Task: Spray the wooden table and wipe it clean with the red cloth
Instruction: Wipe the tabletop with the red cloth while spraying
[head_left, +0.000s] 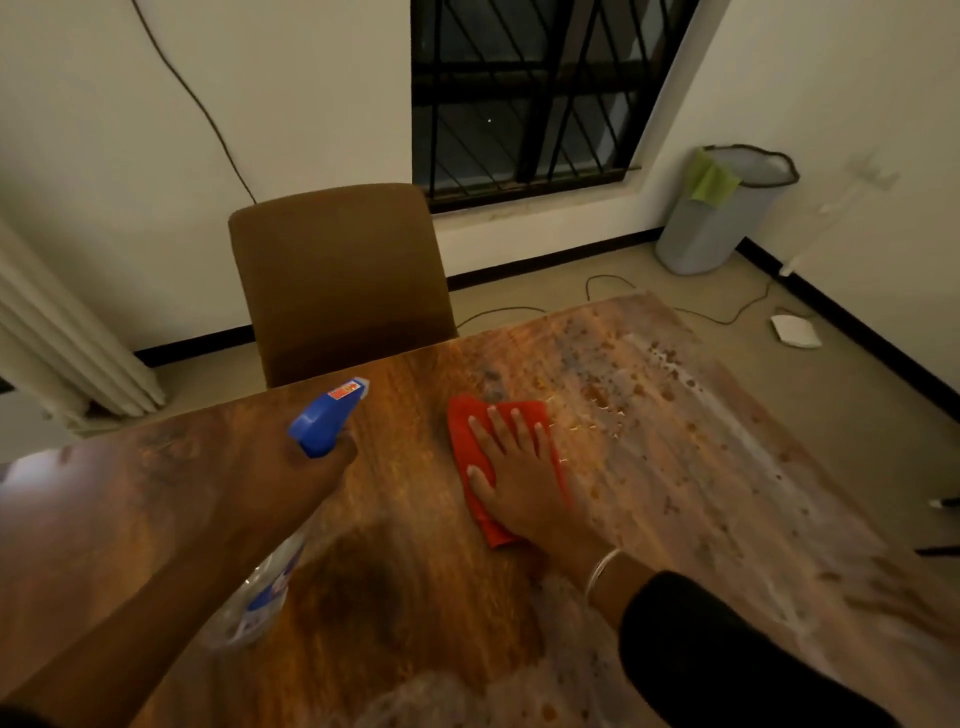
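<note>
Hands: left (306, 467) hides spray bottle (327, 415); right (519, 467) covers red cloth (467, 431).

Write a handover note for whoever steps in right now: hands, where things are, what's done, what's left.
Left hand: gripping the spray bottle, blue nozzle aimed across the table.
Right hand: flat, fingers spread, pressing the red cloth on the wooden table mid-surface.
Done: spray droplets and wet streaks cover the table's right half.
Left: wipe that wet right side and far corner; the left part looks dry, probably unsprayed.
</note>
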